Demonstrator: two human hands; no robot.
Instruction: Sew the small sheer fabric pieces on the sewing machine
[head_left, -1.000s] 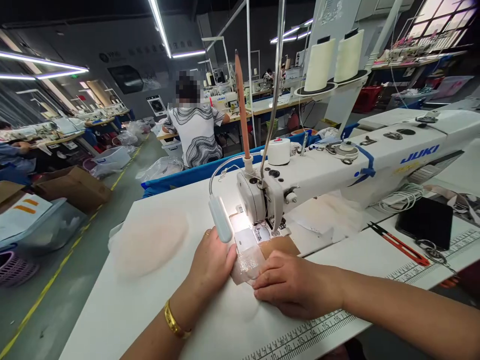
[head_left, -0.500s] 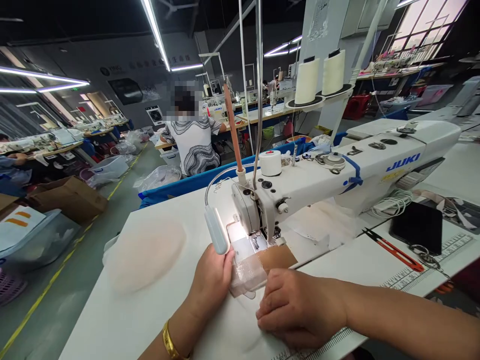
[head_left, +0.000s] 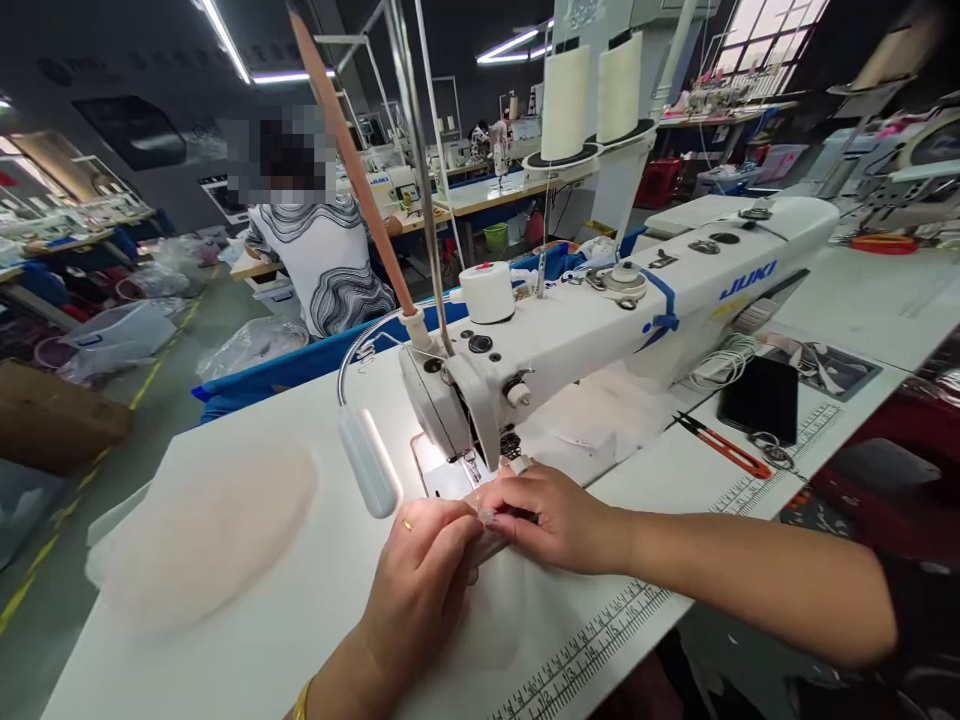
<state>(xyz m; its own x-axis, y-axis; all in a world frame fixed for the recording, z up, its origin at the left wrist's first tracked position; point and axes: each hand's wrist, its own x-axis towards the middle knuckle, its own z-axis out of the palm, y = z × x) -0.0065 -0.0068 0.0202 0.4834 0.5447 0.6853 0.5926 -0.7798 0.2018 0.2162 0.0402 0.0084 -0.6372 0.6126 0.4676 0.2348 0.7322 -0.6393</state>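
Note:
In front of the JUKI sewing machine's (head_left: 465,400) presser foot (head_left: 470,466), my two hands meet over pale sheer fabric (head_left: 487,517). My left hand (head_left: 424,570) is closed, thumb and fingers pinching the fabric's near edge. From the right, my right hand (head_left: 544,515) pinches the same fabric, its fingertips almost touching the left ones. Both hands cover most of the piece, and the brown strip is hidden. A slim lamp (head_left: 367,465) lights the needle area from the left.
A rounded stack of sheer fabric (head_left: 217,530) lies on the left of the table. To the right are red thread snips (head_left: 724,446), a black phone (head_left: 759,398) and a printed ruler (head_left: 585,650). Thread cones (head_left: 566,100) stand behind. A person (head_left: 319,250) sits farther back.
My right hand has moved up to the fabric by the presser foot and now pinches it beside my left hand. The brown strip is covered. The view has turned right.

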